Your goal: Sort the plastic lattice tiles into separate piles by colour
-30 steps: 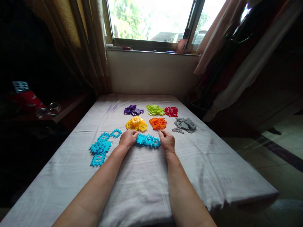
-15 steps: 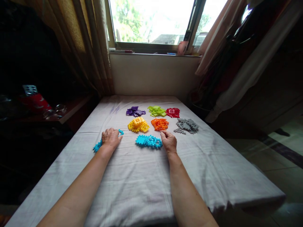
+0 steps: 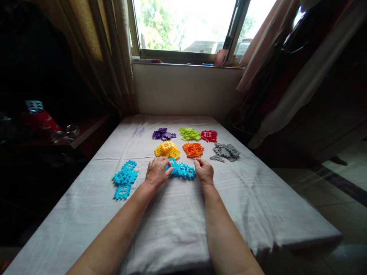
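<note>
Blue gear-edged plastic building tiles point(image 3: 183, 170) lie in a loose pile between my two hands. My left hand point(image 3: 157, 171) is at the pile's left end, thumb and fingers closed around a blue tile point(image 3: 173, 162) that looks tilted up. My right hand point(image 3: 204, 172) rests at the pile's right end, fingers curled in a pinch; whatever they hold, if anything, is hidden. Left of my left hand, a second group of blue tiles point(image 3: 125, 178) lies overlapping on the cloth.
Behind my hands lie piles of yellow tiles point(image 3: 167, 149), orange tiles point(image 3: 193, 150) and grey tiles point(image 3: 226, 152). Farther back are purple tiles point(image 3: 163, 134), lime green tiles point(image 3: 189, 134) and red tiles point(image 3: 209, 136). A pale cloth covers the table point(image 3: 172, 229), below a window.
My left hand has moved right, from the left blue group to the middle blue pile, uncovering the left group. My right hand has stayed in place.
</note>
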`<move>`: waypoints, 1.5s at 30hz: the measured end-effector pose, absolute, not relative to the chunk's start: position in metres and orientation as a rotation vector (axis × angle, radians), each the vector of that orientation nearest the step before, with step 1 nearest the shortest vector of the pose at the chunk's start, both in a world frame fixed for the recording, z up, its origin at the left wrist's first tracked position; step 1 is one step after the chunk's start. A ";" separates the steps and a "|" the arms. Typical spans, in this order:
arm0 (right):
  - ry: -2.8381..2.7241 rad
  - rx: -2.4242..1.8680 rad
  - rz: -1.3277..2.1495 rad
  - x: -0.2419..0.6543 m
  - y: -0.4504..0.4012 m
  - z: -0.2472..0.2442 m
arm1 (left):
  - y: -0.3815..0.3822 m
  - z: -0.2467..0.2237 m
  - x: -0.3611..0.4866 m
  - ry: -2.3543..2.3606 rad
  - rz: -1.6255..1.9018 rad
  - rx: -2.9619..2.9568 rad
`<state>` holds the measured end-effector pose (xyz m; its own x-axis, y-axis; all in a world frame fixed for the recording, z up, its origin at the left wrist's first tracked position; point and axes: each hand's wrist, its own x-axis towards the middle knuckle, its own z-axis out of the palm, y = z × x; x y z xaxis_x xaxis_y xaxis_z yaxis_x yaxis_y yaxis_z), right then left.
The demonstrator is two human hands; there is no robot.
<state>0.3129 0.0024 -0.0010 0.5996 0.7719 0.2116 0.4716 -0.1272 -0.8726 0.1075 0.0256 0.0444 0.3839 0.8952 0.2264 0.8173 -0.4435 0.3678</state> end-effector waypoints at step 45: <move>-1.077 -1.837 0.304 0.311 -0.001 -0.011 | 0.020 0.001 -0.049 1.679 1.183 1.664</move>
<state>0.3106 -0.0005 -0.0112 0.5809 0.7803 0.2319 0.5437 -0.1599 -0.8239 -0.0494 0.0204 0.0009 -0.1343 0.9648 0.2262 0.5374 -0.1209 0.8346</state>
